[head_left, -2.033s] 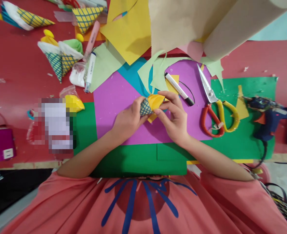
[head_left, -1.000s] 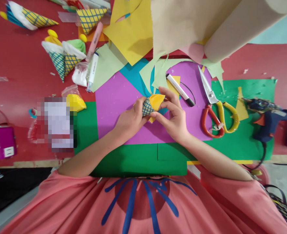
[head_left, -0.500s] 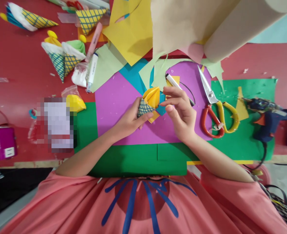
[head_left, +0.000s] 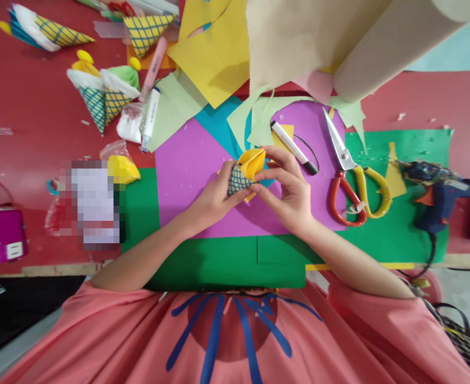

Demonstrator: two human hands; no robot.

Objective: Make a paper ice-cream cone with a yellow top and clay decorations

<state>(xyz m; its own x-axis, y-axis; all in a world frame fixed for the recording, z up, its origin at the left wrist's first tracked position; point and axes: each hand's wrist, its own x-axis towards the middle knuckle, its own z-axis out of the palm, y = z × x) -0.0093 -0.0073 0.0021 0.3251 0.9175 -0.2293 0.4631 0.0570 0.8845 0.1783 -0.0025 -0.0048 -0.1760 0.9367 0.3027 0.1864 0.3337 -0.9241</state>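
Observation:
Over the purple sheet (head_left: 195, 170), my left hand (head_left: 213, 196) is wrapped round a small paper ice cream cone (head_left: 238, 181), pale with dark crisscross lines. A folded yellow piece (head_left: 252, 163) sits in its mouth, pointing up and to the right. My right hand (head_left: 290, 193) meets the cone from the right, thumb and fingertips closed on the edge by the yellow piece. Exactly what lies between those fingertips is partly hidden. A white marker (head_left: 291, 143) with a black end lies just beyond my right hand.
Large scissors (head_left: 349, 170) and a blue glue gun (head_left: 438, 200) lie to the right. Finished paper cones (head_left: 105, 96), a bag of yellow clay (head_left: 123, 169) and more markers (head_left: 151, 117) are at left. A big paper roll (head_left: 395, 48) and coloured sheets (head_left: 215, 58) fill the back.
My right hand has moved left and down, from apart beside the cone to touching its edge. The cone has shifted slightly to the right in my left hand.

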